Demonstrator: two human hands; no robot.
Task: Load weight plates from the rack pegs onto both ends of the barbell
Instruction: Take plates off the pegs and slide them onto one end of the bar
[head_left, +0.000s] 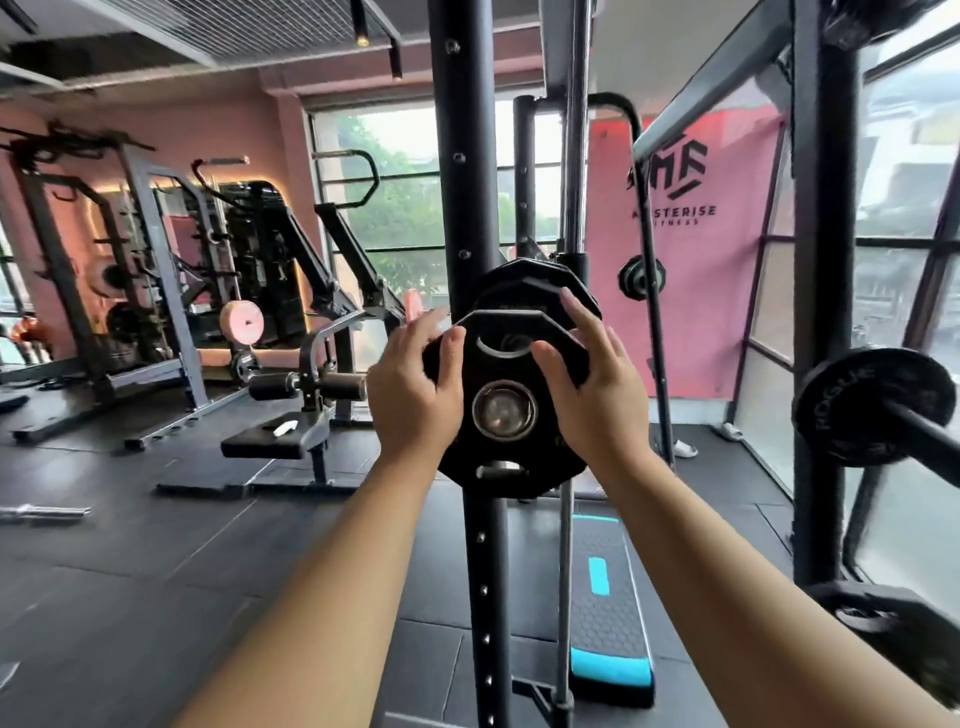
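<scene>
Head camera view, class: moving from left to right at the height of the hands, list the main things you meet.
Pink plate on a far machine → padded bench → left hand → black weight plate between the hands → right hand → black rack upright → plate on the barbell.

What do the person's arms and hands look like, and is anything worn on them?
Both forearms are bare as far as the picture shows: no sleeves in view. The left hand and the right hand wear no gloves. No rings, watch or wrist straps are visible. Fingernails look short and unpainted.
</scene>
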